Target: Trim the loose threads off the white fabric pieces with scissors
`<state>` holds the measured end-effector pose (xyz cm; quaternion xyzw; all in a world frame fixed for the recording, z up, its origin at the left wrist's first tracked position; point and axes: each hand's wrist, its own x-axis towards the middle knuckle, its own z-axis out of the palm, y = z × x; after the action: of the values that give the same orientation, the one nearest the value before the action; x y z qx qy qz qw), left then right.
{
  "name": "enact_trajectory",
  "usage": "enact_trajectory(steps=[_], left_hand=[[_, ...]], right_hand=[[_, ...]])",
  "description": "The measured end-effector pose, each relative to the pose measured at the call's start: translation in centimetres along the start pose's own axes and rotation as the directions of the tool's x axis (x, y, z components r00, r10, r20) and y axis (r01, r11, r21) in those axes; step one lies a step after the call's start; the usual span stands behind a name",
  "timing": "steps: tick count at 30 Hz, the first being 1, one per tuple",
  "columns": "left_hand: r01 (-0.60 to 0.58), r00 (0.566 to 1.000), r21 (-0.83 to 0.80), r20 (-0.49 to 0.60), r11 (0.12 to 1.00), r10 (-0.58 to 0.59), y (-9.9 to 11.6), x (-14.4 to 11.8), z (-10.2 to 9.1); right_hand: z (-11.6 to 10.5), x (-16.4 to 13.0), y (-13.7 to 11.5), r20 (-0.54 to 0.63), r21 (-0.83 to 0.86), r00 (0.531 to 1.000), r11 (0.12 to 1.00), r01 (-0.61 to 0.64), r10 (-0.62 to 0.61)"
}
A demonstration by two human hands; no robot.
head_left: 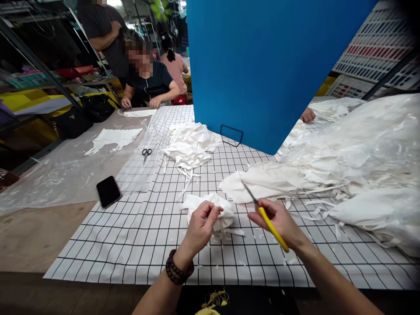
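My left hand (204, 222), a beaded bracelet on its wrist, pinches the edge of a white cloth piece (226, 214) between thumb and fingertips. The cloth lies bunched on the table, partly hidden behind that hand. In my right hand (278, 221) is a pair of scissors (271, 228) with yellow handles. Their blades point up and to the left, apart from the cloth. Small white scraps (242, 263) are scattered on the checked tablecloth (108, 249) around both hands.
Piles of white garments (192, 142) lie ahead and, under clear plastic (370, 135), to the right. A blue board (262, 65) rises over the table. A phone (109, 191) and black scissors (146, 154) lie left. Across sits a person (149, 85); another hand (307, 115) shows behind the board.
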<state>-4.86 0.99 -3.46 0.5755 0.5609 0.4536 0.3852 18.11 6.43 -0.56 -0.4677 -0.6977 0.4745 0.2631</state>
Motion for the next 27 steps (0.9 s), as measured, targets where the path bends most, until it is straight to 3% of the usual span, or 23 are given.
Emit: enact_trajectory(steps=[2,4,6,8,10,14,16,17,19,21,24,27], left_hand=[[0.04,0.996,0.349,-0.089,0.936,-0.01,-1.4,0.2,0.1],[0.125,0.99,0.57,-0.13,0.812,-0.061,-3.0,0.4,0.3],[0.159,0.987,0.637,-0.109,0.755,-0.116,-4.2,1.1,0.4],[0.146,0.989,0.631,-0.075,0.762,-0.127,-4.5,2.6,-0.4],[0.146,0.989,0.619,-0.093,0.772,-0.112,-3.8,5.2,-2.3],[0.206,0.957,0.657,-0.289,0.725,-0.01,-0.2,12.8,-8.0],[0.223,0.94,0.694,-0.338,0.685,0.037,1.6,16.3,-9.5],[0.229,0.937,0.711,-0.345,0.664,0.046,2.3,17.6,-9.3],[0.214,0.952,0.745,-0.305,0.631,0.037,2.9,19.1,-7.0],[0.15,0.981,0.767,-0.194,0.624,0.002,2.6,19.3,-2.7],[0.021,0.998,0.731,0.02,0.682,-0.052,0.9,18.2,4.8],[-0.018,0.991,0.659,0.112,0.752,-0.073,-0.9,17.0,9.3]], right_hand=[[-0.9,-0.3,1.6,-0.01,0.168,0.989,0.976,-0.141,0.145],[-1.9,-0.7,3.4,0.005,0.194,0.962,0.943,-0.27,0.274],[-2.9,-1.3,5.2,-0.047,0.094,0.94,0.938,-0.334,0.339],[-4.1,-2.1,6.9,-0.174,-0.029,0.929,0.941,-0.337,0.327],[-5.4,-3.0,8.4,-0.291,-0.098,0.91,0.937,-0.335,0.295],[-7.9,-3.9,10.1,-0.469,-0.179,0.844,0.908,-0.379,0.26],[-8.7,-3.3,10.2,-0.564,-0.22,0.79,0.878,-0.425,0.241],[-8.9,-2.5,10.2,-0.6,-0.232,0.769,0.871,-0.434,0.223],[-9.1,-0.4,10.2,-0.635,-0.245,0.753,0.88,-0.406,0.171],[-9.0,2.2,10.2,-0.626,-0.253,0.771,0.904,-0.346,0.119],[-8.9,5.0,10.1,-0.582,-0.264,0.81,0.924,-0.276,0.075],[-9.2,4.9,9.7,-0.561,-0.239,0.826,0.944,-0.228,0.057]])
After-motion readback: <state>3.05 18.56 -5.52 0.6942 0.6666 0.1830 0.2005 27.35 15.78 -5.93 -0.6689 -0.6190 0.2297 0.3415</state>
